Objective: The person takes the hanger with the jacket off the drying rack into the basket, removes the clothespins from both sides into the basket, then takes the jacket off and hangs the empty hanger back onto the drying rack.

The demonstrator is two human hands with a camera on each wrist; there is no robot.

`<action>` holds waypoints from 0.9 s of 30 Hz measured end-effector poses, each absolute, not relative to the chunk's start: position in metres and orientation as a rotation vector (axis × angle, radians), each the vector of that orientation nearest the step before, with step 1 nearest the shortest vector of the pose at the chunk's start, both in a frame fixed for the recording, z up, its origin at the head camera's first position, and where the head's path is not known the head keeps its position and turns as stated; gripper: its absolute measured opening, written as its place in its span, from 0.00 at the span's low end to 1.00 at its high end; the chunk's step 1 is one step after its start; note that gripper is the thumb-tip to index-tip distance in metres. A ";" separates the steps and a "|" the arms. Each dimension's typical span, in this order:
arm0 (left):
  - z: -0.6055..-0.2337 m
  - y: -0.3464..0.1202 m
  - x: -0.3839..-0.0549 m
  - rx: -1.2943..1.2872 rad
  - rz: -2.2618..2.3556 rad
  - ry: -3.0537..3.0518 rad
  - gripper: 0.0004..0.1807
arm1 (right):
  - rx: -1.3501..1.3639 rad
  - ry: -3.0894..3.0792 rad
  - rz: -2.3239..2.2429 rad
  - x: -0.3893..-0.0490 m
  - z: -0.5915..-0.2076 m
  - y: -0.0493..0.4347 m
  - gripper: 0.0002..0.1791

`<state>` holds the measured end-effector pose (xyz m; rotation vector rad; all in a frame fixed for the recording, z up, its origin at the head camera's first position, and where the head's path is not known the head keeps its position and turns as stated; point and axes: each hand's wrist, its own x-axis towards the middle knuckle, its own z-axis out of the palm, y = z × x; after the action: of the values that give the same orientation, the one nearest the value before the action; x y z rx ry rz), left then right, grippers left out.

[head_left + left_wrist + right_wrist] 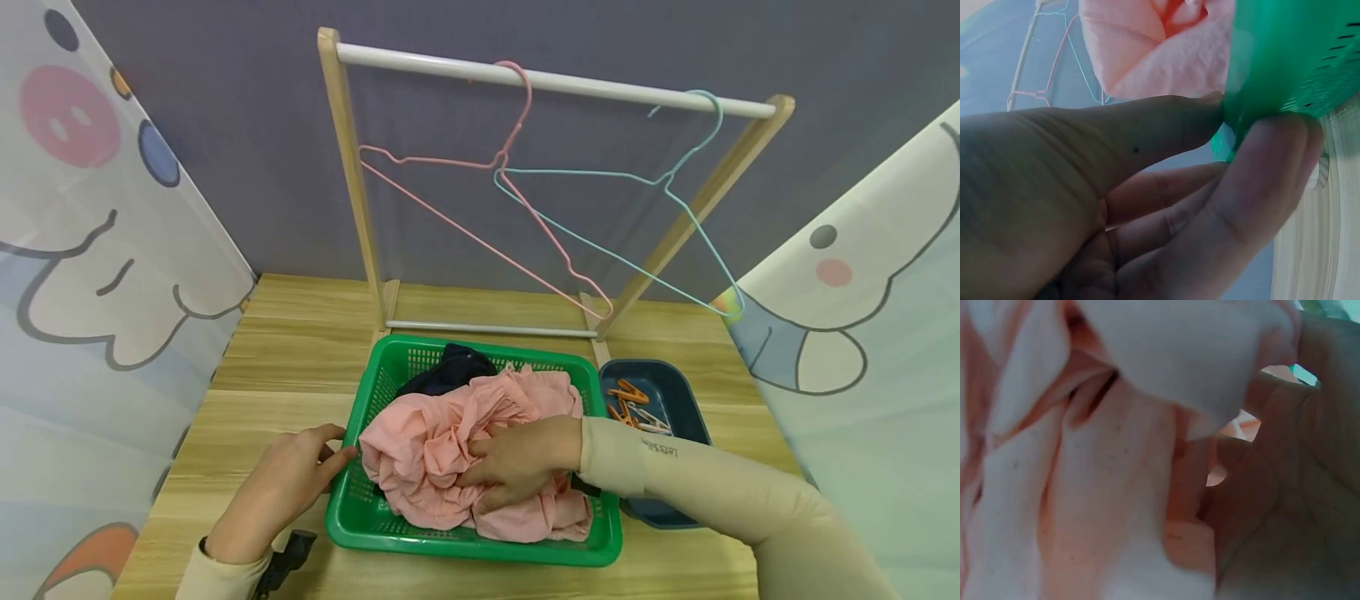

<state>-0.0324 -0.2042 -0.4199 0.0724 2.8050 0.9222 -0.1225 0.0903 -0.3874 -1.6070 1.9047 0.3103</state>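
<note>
A green plastic basket [480,546] holds a crumpled pink garment [420,433] and a dark garment [457,367] behind it. My left hand [288,475] is at the basket's left rim; the left wrist view shows its thumb and fingers [1266,156] pinching that rim. Over the pink garment lies my right hand [525,458], its fingers curled into the folds. Close up in the right wrist view, the pink fabric [1110,487] bunches against the right palm [1285,487], and the fingertips are hidden behind cloth.
Behind the basket stands a wooden rack with a white rail [600,83], carrying a pink hanger [450,217] and a light blue hanger [675,179]. A dark blue tray [690,408] with orange and white clothespins [630,392] sits right of the basket, partly under the right forearm.
</note>
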 end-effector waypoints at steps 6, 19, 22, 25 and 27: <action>-0.419 -0.203 -0.032 0.039 0.951 2.774 0.19 | -1.586 1.947 0.302 -0.124 -0.387 0.088 0.27; -0.420 -0.207 -0.031 0.081 0.937 2.805 0.14 | -1.834 2.173 -0.088 -0.115 -0.360 0.134 0.24; -0.421 -0.208 -0.030 0.077 0.930 2.815 0.15 | -1.819 2.246 -0.182 -0.111 -0.355 0.145 0.23; -0.419 -0.210 -0.030 0.060 0.912 2.826 0.18 | -1.789 2.323 -0.237 -0.108 -0.350 0.157 0.23; -0.416 -0.212 -0.028 0.037 0.893 2.843 0.19 | -1.766 2.375 -0.281 -0.105 -0.348 0.166 0.23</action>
<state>-0.0282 -0.2119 -0.4162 0.0367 2.8429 0.8931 -0.1052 0.1658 -0.3485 -1.7658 2.3752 -0.2815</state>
